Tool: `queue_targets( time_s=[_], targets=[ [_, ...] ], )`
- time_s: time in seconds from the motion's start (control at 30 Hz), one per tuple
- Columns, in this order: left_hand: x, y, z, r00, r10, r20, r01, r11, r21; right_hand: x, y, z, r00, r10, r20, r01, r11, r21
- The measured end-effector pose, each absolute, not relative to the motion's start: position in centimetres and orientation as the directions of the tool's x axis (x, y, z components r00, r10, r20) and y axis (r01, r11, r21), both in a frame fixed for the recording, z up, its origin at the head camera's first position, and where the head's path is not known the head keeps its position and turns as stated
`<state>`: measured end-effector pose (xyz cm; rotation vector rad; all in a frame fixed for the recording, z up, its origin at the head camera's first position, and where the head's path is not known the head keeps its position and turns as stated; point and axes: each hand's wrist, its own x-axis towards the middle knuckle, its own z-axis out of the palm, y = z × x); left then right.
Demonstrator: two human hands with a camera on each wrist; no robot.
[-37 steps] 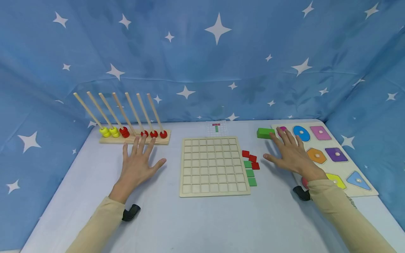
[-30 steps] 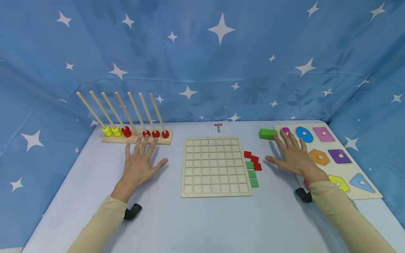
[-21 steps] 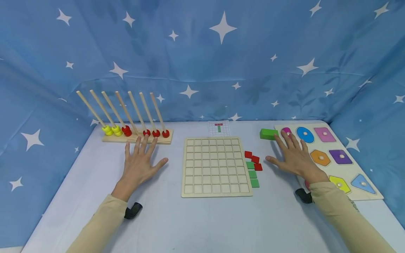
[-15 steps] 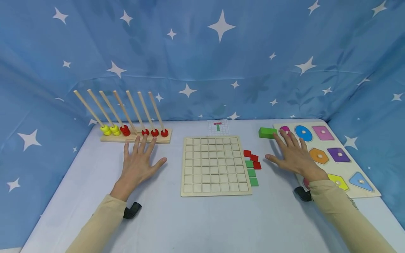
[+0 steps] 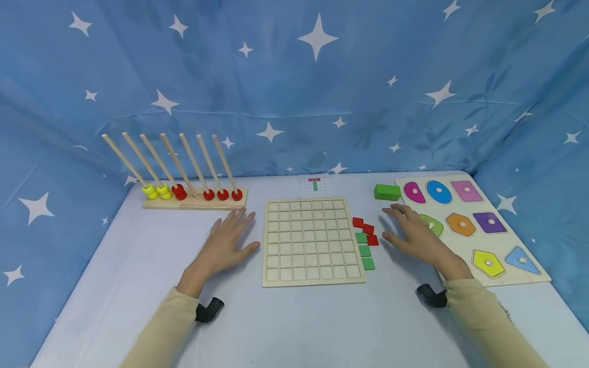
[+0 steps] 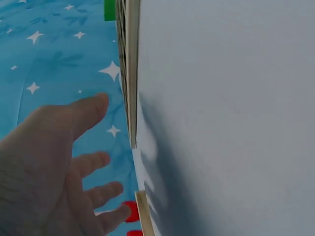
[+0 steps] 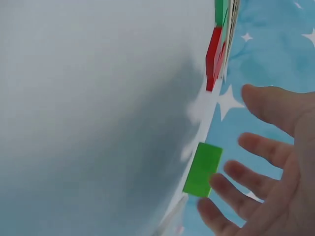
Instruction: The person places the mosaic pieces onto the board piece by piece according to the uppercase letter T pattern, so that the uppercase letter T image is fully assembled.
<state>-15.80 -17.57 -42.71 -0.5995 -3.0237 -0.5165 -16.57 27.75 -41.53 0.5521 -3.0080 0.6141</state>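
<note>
My left hand point(image 5: 225, 244) hovers with spread fingers left of a wooden grid board point(image 5: 314, 282), holding nothing. On the other side, my right hand point(image 5: 416, 237) is above the table, fingers spread and slightly bent, with nothing in it. Between it and the board lie several small square tiles, red ones such as this red tile point(image 5: 372, 240) and green ones such as this green tile point(image 5: 364, 251). A green block point(image 5: 387, 192) sits just beyond the right fingertips. Behind the board stands a small pattern card point(image 5: 315, 186) with a red and green T.
A wooden peg abacus point(image 5: 213, 203) with yellow and red beads stands at the back left. A shape puzzle board point(image 5: 501, 245) with colourful knobbed pieces lies on the right. A blue star-printed curtain point(image 5: 294, 92) encloses the table point(image 5: 294, 327) at the back and sides.
Both hands have moved inward toward the grid board. The left hand has left the abacus front, and the right hand has drawn off the puzzle board, uncovering a green piece.
</note>
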Motion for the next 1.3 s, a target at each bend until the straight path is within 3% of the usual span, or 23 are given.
queue_targets(
  time_s=[0.2,0.37,0.7,1.0,1.3],
  targets=[
    [-16.0,-17.3,-43.5,-0.859,0.512,0.012,0.462,0.764,0.451,-15.4,27.0,-42.4,-0.934,-0.355,0.030,-0.332,0.836,-0.438],
    [-16.2,-17.6,-44.6,-0.819,0.573,0.032,0.512,0.702,0.495,-14.8,26.4,-42.8,-0.940,-0.342,0.005,-0.307,0.838,-0.451],
    [-16.3,-17.6,-45.8,-0.805,0.580,0.125,0.567,0.690,0.451,-14.5,25.9,-42.8,-0.963,-0.269,0.008,-0.242,0.850,-0.468],
    [-16.6,-17.8,-45.8,-0.809,0.570,0.144,0.569,0.697,0.436,-15.5,26.1,-42.7,-0.969,-0.241,-0.050,-0.157,0.761,-0.629],
    [-17.3,-17.6,-46.4,-0.802,0.575,0.162,0.579,0.682,0.446,-16.6,25.8,-42.3,-0.968,-0.248,-0.032,-0.152,0.685,-0.713]
  ],
)
